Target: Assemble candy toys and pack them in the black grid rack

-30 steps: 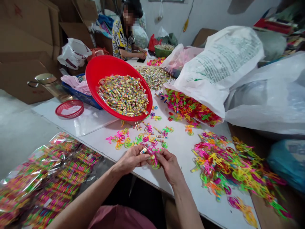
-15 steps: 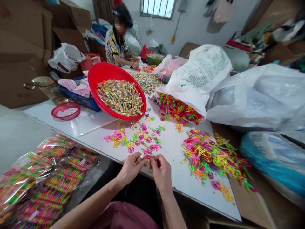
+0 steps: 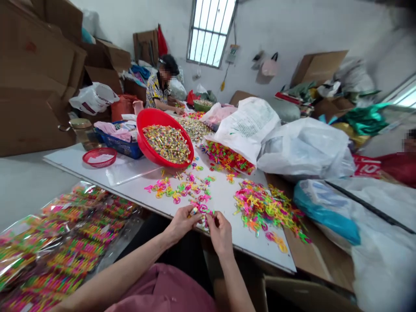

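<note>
At the table's front edge, my left hand (image 3: 182, 223) is closed in a pinch on a small patterned tube (image 3: 194, 211). Close beside it, my right hand (image 3: 221, 232) pinches a small bright plastic piece, mostly hidden by the fingers. A pink plastic ring piece (image 3: 203, 207) shows between the two hands; I cannot tell whether it is held or lies on the table. Just beyond are scattered coloured plastic pieces (image 3: 167, 189) with rings. To the right lies a larger pile of such pieces (image 3: 260, 203).
A tilted red basin (image 3: 143, 125) holds many small tubes. Behind the pile, a white sack (image 3: 247, 121) spills plastic pieces. A red basket (image 3: 87, 160) and blue basket (image 3: 126, 149) stand left. Packed clear bags (image 3: 74, 242) lie below left. A co-worker (image 3: 157, 89) sits at the far end.
The camera view has tilted up and turned to the right, showing more wall and window. My hands keep nearly the same pinching pose, close together.
</note>
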A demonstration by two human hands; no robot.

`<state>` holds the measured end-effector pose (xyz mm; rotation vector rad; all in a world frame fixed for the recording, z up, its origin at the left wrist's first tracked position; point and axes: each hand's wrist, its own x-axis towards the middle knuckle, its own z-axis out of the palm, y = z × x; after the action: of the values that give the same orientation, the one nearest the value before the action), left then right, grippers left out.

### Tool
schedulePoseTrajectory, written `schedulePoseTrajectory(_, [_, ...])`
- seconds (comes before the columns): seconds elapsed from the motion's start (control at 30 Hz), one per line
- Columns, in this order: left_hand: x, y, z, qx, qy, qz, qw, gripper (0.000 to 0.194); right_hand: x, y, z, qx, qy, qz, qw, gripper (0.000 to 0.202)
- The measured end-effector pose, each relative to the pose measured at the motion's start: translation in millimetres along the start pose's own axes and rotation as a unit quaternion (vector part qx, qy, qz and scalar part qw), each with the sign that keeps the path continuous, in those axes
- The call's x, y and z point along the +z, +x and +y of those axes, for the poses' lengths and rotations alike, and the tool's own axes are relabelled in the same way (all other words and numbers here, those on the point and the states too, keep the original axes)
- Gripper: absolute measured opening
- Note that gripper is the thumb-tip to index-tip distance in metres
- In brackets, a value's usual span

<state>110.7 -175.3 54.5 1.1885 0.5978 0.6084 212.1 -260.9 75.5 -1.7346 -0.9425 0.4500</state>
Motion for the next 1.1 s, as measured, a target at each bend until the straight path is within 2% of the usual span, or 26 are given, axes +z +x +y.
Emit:
schedulePoseTrajectory(0.1, [0.8,-2,-4,-0.004,0.019,0.002,1.0,0.036,0,-2,2,-0.005,-0.003,-0.008,1.0,0.028])
schedulePoseTrajectory(0.13, [-0.1,-1,-4,-0.007,0.025,-0.002,1.0,0.036,-8,4,3,-0.008,-0.005,-0.024,1.0,0.028])
schedulePoseTrajectory(0.2, [-4.4,3,-3,-0.028,0.026,-0.003,0.999,0.039,-39,23,7,-0.012,-0.038,-0.033,0.999,0.029])
schedulePoseTrajectory(0.23, [-8.0,5,-1,-0.049,0.021,0.004,0.999,0.041,-59,37,10,-0.011,-0.077,-0.015,0.997,0.029])
schedulePoseTrajectory(0.3, [-16.6,9,1,-0.098,-0.005,0.02,0.995,0.046,-99,65,15,-0.003,-0.192,0.079,0.978,0.026])
schedulePoseTrajectory(0.37, [-24.3,13,-1,-0.128,-0.031,0.022,0.991,0.047,-119,90,22,0.017,-0.292,0.179,0.939,0.022])
schedulePoseTrajectory(0.4, [-26.7,15,-3,-0.13,-0.037,0.017,0.991,0.046,-116,100,25,0.029,-0.32,0.201,0.925,0.022])
schedulePoseTrajectory(0.43, [-28.0,18,-7,-0.125,-0.037,0.011,0.991,0.044,-104,108,29,0.037,-0.327,0.199,0.923,0.022])
schedulePoseTrajectory(0.53, [-27.9,32,-16,-0.094,-0.003,0.006,0.996,0.037,-35,120,43,0.036,-0.218,0.101,0.97,0.029])
schedulePoseTrajectory(0.6, [-29.4,47,-17,-0.076,0.036,0.029,0.996,0.035,10,125,55,0.04,-0.134,0.071,0.988,0.031])
schedulePoseTrajectory(0.67, [-33.9,65,-14,-0.055,0.087,0.075,0.992,0.034,33,129,69,0.053,-0.088,0.058,0.993,0.03])
schedulePoseTrajectory(0.7, [-36.4,74,-12,-0.039,0.113,0.1,0.988,0.034,35,131,76,0.061,-0.074,0.05,0.994,0.029])
schedulePoseTrajectory(0.77, [-38.6,92,-7,-0.007,0.158,0.133,0.978,0.034,27,134,85,0.077,-0.042,0.036,0.995,0.027])
schedulePoseTrajectory(0.83, [-34.6,106,-4,0.003,0.17,0.129,0.977,0.035,12,134,85,0.089,-0.02,0.026,0.996,0.026])
schedulePoseTrajectory(0.93, [-19.3,117,-5,-0.042,0.111,0.036,0.992,0.033,-5,130,70,0.096,0.036,0.009,0.995,0.027])
schedulePoseTrajectory(1.0, [-9.1,118,-7,-0.075,0.05,-0.031,0.995,0.032,-9,125,60,0.094,0.094,0.025,0.991,0.032])
schedulePoseTrajectory(1.03, [-5.2,117,-8,-0.081,0.026,-0.047,0.995,0.031,-9,122,57,0.099,0.12,0.041,0.987,0.036])
schedulePoseTrajectory(1.1, [-0.8,114,-10,-0.068,0.01,-0.043,0.997,0.03,-6,114,55,0.129,0.16,0.05,0.977,0.04])
